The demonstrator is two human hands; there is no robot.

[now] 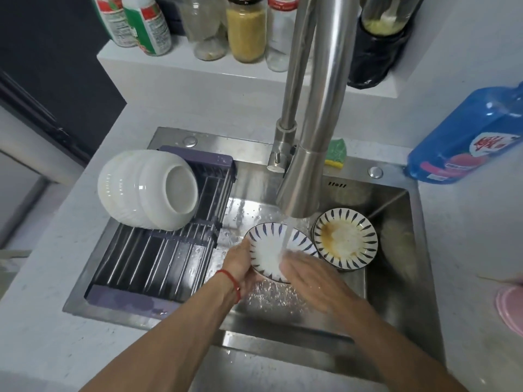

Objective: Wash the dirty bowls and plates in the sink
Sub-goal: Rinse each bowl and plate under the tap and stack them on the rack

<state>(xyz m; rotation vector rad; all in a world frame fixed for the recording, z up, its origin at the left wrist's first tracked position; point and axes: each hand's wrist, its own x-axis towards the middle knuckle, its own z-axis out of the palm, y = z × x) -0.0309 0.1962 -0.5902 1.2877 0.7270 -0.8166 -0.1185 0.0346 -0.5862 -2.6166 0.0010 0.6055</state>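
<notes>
A small white plate with blue rim stripes [268, 250] is tilted under the running water from the steel faucet [304, 176]. My left hand [240, 264] grips its left edge. My right hand [314, 278], blurred, lies flat against the plate's lower right face with fingers spread. To the right, a dirty striped plate [345, 237] with brown residue sits on top of a stack in the sink [402, 250]. Three white bowls [147, 189] lie nested on their sides on the drying rack [158, 261].
A green and yellow sponge [336, 152] rests behind the faucet. A blue detergent bottle [469, 137] stands on the right counter, with a pink object [509, 309] at the right edge. Jars and bottles [246, 26] line the back shelf.
</notes>
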